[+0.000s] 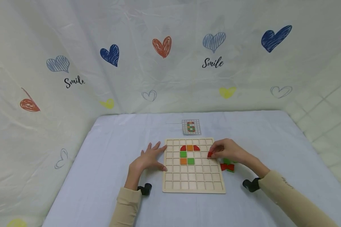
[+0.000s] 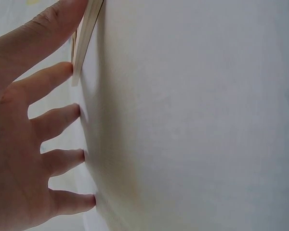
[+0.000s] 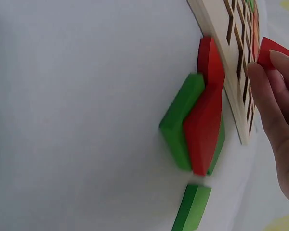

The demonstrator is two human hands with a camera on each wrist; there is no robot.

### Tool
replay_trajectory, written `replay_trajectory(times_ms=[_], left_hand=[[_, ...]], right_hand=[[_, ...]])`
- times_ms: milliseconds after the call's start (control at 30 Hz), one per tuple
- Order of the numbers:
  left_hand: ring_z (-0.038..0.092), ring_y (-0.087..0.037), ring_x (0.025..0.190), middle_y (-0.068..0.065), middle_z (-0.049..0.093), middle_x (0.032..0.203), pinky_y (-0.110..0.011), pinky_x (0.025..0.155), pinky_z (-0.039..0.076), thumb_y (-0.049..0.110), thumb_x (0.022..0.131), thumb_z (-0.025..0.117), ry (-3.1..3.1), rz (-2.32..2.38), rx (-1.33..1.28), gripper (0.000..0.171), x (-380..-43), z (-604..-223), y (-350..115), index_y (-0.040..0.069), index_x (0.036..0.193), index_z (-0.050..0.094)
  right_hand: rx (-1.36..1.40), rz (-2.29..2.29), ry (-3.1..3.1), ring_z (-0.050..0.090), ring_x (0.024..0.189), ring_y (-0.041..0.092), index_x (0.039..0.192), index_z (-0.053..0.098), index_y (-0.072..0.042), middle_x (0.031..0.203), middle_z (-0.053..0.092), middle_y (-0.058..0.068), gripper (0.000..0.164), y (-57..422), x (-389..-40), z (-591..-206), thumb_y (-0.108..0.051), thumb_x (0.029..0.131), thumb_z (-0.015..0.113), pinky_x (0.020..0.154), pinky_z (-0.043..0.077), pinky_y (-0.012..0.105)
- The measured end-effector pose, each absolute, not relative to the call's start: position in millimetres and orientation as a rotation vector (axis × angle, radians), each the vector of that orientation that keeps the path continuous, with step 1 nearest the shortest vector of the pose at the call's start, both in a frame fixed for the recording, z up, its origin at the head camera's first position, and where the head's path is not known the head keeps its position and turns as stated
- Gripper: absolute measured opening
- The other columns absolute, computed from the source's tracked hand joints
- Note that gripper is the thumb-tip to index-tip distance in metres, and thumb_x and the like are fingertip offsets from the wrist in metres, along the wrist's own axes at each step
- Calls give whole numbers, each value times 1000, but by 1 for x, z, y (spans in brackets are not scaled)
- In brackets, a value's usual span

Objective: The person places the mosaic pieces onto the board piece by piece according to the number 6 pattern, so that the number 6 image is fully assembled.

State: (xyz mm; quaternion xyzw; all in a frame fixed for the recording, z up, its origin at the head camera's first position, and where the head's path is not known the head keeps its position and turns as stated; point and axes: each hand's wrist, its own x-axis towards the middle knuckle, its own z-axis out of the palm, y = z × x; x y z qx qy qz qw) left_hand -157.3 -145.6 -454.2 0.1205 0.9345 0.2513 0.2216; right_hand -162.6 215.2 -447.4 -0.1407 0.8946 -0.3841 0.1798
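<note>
A wooden grid board [image 1: 193, 186] lies on the table, with red, orange and green tiles [image 1: 183, 154] set in several upper cells. My right hand [image 1: 226, 149] pinches a red tile [image 3: 270, 50] between thumb and fingers, over the board's right side. Spread wide, my left hand [image 1: 148, 160] touches the board's left edge with its thumb and index fingertip. In the left wrist view its other fingertips [image 2: 73, 110] rest on the white cloth. Loose red and green tiles [image 3: 204, 125] lie heaped against the board's right edge.
Behind the board lies a small pattern card [image 1: 191, 127] with a coloured figure on a grid. A separate green tile [image 3: 192, 207] sits apart from the heap in the right wrist view. A white curtain [image 1: 170, 75] printed with hearts hangs behind the table.
</note>
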Motion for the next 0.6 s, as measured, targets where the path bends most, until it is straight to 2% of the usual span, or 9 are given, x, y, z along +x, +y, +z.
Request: replay_trajectory(times_ms=[400,600], left_hand=[[2,-46,159,-9,20,172,-75,121,6,34,73,94,2580,712,328,102,-157,-453,-145,24,159,41],[2,-46,159,-9,19,172,-75,121,6,35,73,94,2581,708,327,102,-157,-453,-145,24,159,41]], right_hand=[[-541,-1069,2531,58,83,15,99,75,-9,92,72,-1,7,187,-159,-447,-10,92,75,74,52,25],[-577,-1068,2525,62,81,13,100,75,-8,90,73,-1,9,175,-159,-449,-6,91,75,75,55,24]])
